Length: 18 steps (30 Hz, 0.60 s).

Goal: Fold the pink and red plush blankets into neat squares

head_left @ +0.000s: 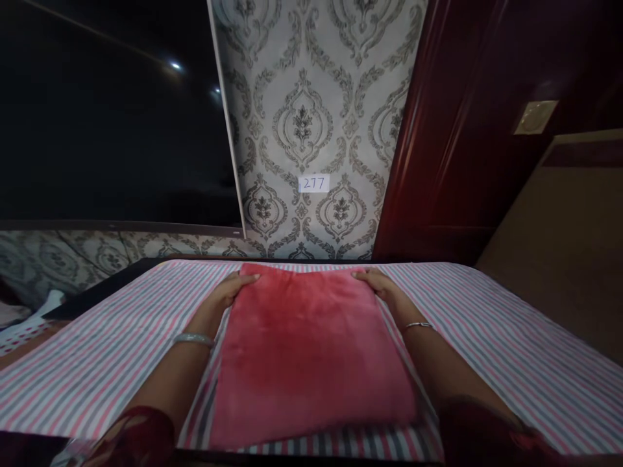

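Note:
A red-and-pink cloth (311, 344), folded to a rough rectangle, is stretched between my two hands above a striped sheet (131, 331). My left hand (232, 287) grips its far left corner, thumb on top and fingers tucked beneath. At the far right corner, my right hand (378, 283) pinches the cloth the same way. The near edge hangs towards me, slightly blurred, over the front of the striped surface. Whether the cloth rests on the sheet or is lifted off it, I cannot tell. The fingers under both corners are mostly hidden.
A large dark screen (117, 117) hangs at the left, over patterned wallpaper (302, 123) with a paper label (314, 183) reading 277. Dark red wood panelling (438, 130) and a brown board (569, 246) stand at the right. A white perforated basket (34, 324) is at the far left.

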### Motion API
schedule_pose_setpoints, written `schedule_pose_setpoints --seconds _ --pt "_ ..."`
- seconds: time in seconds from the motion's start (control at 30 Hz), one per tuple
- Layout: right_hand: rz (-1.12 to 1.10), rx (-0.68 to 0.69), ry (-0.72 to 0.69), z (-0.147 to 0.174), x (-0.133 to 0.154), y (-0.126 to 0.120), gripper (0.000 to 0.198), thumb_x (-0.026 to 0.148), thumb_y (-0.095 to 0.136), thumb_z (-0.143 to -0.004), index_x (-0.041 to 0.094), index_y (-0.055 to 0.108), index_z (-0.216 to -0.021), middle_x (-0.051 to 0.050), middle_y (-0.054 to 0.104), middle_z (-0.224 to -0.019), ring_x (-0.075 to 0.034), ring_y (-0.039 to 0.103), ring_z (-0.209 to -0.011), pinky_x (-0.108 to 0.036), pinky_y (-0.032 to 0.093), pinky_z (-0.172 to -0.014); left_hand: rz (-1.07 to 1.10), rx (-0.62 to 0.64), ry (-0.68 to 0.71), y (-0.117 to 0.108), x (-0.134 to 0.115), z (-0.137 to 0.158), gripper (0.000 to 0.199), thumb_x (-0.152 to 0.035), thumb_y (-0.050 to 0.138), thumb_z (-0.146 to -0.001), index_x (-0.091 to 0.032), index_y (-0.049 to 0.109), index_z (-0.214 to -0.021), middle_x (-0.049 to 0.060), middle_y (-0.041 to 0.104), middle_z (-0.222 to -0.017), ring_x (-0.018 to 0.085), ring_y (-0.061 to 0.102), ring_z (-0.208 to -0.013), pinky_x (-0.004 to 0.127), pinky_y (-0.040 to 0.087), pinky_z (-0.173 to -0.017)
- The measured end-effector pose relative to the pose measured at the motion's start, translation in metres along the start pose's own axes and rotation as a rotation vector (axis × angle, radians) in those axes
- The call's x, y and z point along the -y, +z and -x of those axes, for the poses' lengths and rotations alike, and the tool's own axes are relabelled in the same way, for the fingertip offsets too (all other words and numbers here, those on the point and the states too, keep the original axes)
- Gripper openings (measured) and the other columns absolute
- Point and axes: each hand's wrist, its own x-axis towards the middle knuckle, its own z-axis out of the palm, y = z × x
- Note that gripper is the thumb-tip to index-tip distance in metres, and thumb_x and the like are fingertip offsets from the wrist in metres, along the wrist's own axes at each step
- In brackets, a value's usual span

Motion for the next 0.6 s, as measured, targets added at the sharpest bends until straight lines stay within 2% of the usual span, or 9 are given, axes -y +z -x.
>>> schedule_pose_setpoints --seconds 0.1,0.23,0.33,0.37,0.43,0.5,0.53,0.6 --pt "-0.094 -0.032 -0.140 0.003 0.037 -0.018 0.022 0.029 0.081 -0.064 0.020 0.066 -0.077 0.000 0.072 -0.071 -0.015 0.064 -0.066 -0.025 0.054 -0.066 0.066 0.045 0.235 -0.002 -0.043 0.008 0.056 -0.038 0.097 -0.040 -0.015 0.071 -0.084 0.008 0.075 -0.075 0.024 0.072 -0.071 0.033 0.060 -0.067" --pt "-0.183 -0.095 -0.553 0.019 0.089 -0.041 0.040 0.037 0.083 -0.058 0.020 0.070 -0.092 -0.001 0.074 -0.087 -0.018 0.065 -0.078 -0.029 0.054 -0.074 -0.016 -0.008 0.513 -0.002 -0.107 0.026 0.056 -0.040 0.095 -0.045 -0.015 0.071 -0.090 0.008 0.076 -0.089 0.022 0.070 -0.078 0.030 0.059 -0.071" --pt "-0.092 -0.170 -0.794 0.047 0.102 -0.052 0.048 0.034 0.078 -0.063 0.022 0.069 -0.109 -0.002 0.073 -0.104 -0.020 0.065 -0.091 -0.033 0.052 -0.083 -0.208 -0.033 0.730 -0.006 -0.127 0.046 0.063 -0.040 0.089 -0.054 -0.018 0.069 -0.110 0.007 0.074 -0.104 0.024 0.069 -0.092 0.032 0.058 -0.081" --pt "-0.022 -0.203 -0.846 0.059 0.096 -0.055 0.046 0.033 0.075 -0.066 0.022 0.068 -0.110 -0.003 0.072 -0.106 -0.021 0.065 -0.094 -0.033 0.052 -0.084 -0.302 -0.044 0.799 -0.010 -0.123 0.054 0.065 -0.040 0.087 -0.058 -0.019 0.066 -0.116 0.007 0.073 -0.110 0.024 0.068 -0.097 0.034 0.058 -0.085" --pt "0.167 -0.279 -0.933 0.082 0.066 -0.056 0.036 0.029 0.069 -0.071 0.024 0.066 -0.107 -0.003 0.070 -0.105 -0.022 0.064 -0.096 -0.036 0.051 -0.087 -0.513 -0.058 0.934 -0.019 -0.095 0.068 0.060 -0.041 0.080 -0.068 -0.021 0.063 -0.121 0.007 0.069 -0.119 0.026 0.066 -0.106 0.038 0.055 -0.094" --pt "0.367 -0.324 -0.994 0.104 0.016 -0.054 0.027 0.024 0.063 -0.075 0.025 0.063 -0.102 -0.004 0.069 -0.102 -0.024 0.063 -0.098 -0.038 0.050 -0.090 -0.709 -0.034 1.051 -0.031 -0.046 0.083 0.047 -0.039 0.072 -0.076 -0.021 0.061 -0.118 0.008 0.067 -0.120 0.027 0.064 -0.111 0.043 0.051 -0.101" --pt "0.443 -0.310 -1.008 0.115 -0.013 -0.051 0.024 0.022 0.061 -0.076 0.025 0.062 -0.100 -0.005 0.069 -0.101 -0.025 0.063 -0.098 -0.040 0.050 -0.090 -0.785 -0.003 1.094 -0.036 -0.017 0.090 0.040 -0.035 0.067 -0.079 -0.021 0.060 -0.116 0.009 0.067 -0.118 0.027 0.063 -0.111 0.044 0.051 -0.102" --pt "0.548 -0.211 -1.002 0.136 -0.070 -0.045 0.024 0.018 0.056 -0.076 0.025 0.060 -0.098 -0.006 0.069 -0.100 -0.025 0.064 -0.098 -0.041 0.052 -0.088 -0.954 0.113 1.089 -0.047 0.040 0.106 0.032 -0.024 0.060 -0.079 -0.022 0.060 -0.111 0.011 0.067 -0.115 0.027 0.063 -0.111 0.045 0.052 -0.099"
